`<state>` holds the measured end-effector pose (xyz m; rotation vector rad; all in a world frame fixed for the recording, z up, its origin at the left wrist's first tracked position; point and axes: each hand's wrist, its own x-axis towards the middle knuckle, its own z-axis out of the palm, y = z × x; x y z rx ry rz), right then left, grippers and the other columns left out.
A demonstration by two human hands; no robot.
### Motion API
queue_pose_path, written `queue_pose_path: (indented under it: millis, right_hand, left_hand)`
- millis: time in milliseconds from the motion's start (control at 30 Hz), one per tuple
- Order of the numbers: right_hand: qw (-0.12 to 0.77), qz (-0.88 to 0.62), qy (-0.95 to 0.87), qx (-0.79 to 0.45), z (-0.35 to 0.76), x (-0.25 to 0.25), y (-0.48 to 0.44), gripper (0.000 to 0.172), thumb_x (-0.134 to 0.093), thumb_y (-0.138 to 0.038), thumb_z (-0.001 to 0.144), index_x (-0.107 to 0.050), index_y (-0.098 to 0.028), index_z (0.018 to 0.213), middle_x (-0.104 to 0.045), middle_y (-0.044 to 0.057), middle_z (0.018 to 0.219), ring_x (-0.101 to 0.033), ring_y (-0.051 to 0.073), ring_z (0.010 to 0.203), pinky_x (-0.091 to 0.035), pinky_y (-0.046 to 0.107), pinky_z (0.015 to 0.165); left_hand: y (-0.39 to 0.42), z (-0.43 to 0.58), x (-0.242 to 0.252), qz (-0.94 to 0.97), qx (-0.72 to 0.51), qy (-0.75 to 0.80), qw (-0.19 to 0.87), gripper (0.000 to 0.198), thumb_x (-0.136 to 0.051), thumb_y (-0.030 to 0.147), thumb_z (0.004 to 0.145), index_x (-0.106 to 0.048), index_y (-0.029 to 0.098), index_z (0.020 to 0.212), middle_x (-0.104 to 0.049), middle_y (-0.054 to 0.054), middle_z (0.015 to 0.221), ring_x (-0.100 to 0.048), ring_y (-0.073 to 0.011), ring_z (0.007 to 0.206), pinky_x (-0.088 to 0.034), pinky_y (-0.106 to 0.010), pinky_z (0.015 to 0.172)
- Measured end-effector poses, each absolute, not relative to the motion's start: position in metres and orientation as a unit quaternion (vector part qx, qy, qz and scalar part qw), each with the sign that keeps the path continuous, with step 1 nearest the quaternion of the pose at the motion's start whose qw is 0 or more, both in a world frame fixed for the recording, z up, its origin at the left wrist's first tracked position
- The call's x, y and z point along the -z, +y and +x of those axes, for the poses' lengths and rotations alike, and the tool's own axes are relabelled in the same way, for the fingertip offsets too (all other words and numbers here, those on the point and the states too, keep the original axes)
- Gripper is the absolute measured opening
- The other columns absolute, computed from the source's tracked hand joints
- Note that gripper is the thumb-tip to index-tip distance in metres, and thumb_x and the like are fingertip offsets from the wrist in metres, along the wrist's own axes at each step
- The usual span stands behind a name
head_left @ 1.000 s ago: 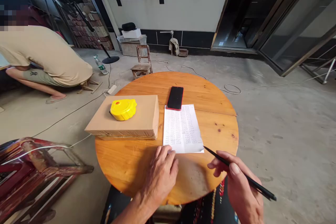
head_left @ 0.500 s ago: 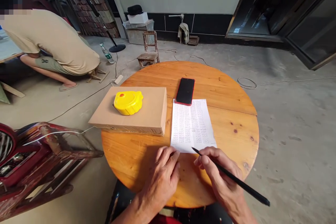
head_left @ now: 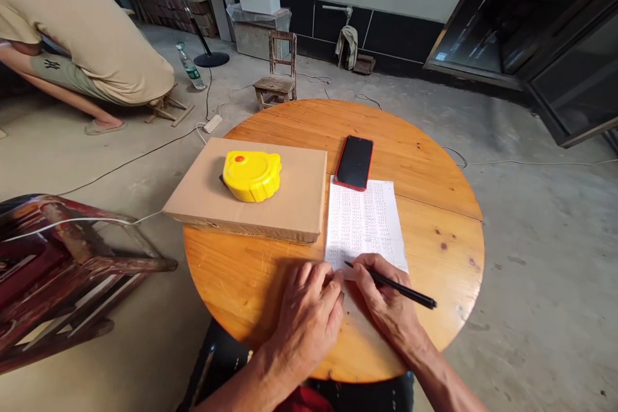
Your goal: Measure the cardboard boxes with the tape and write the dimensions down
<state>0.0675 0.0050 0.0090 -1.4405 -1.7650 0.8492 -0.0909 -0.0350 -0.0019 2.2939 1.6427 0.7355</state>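
Note:
My right hand (head_left: pixel 386 293) grips a black pen (head_left: pixel 408 291), its tip close to the lower left part of a white sheet of paper (head_left: pixel 364 225) covered in handwritten rows. Beside it, my left hand (head_left: pixel 311 309) lies palm down, fingers slightly bent but laid out, with the fingertips on the paper's lower left corner. Across the sheet's top edge rests a dark-screened phone (head_left: pixel 355 162) in a red case. To the left, a yellow tape measure (head_left: pixel 252 175) sits on a closed cardboard box (head_left: pixel 197 196).
All this stands on a round wooden table (head_left: pixel 434 238). A red-brown wooden chair (head_left: pixel 91 257) is close on the left. Farther off are a seated person in a beige shirt (head_left: pixel 96 32), a water bottle (head_left: pixel 190 67), a small wooden chair (head_left: pixel 277 80) and cables on the floor.
My right hand has moved left and slightly up, bringing the pen tip over the sheet's lower left. My left hand now reaches onto the paper's corner. The whole view has shifted a little.

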Motion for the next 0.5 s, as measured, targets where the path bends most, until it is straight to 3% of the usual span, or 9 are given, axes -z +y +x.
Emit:
queue_pose_path:
  millis: [500]
  right_hand:
    - [0.326, -0.543, -0.704, -0.322, 0.0642, -0.0112, 0.0053, 0.019, -0.054, -0.029, 0.093, -0.062, -0.019, 0.079, -0.064, -0.001, 0.068, -0.057, 0.012, 0.059, -0.044, 0.022, 0.059]
  left_hand:
    - [-0.0341, -0.0919, 0.0006, 0.767, -0.269, 0.562, 0.152, 0.027, -0.05, 0.007, 0.083, -0.065, 0.02, 0.102, -0.057, -0.007, 0.097, -0.05, -0.0235, 0.09, -0.047, -0.041, 0.078]
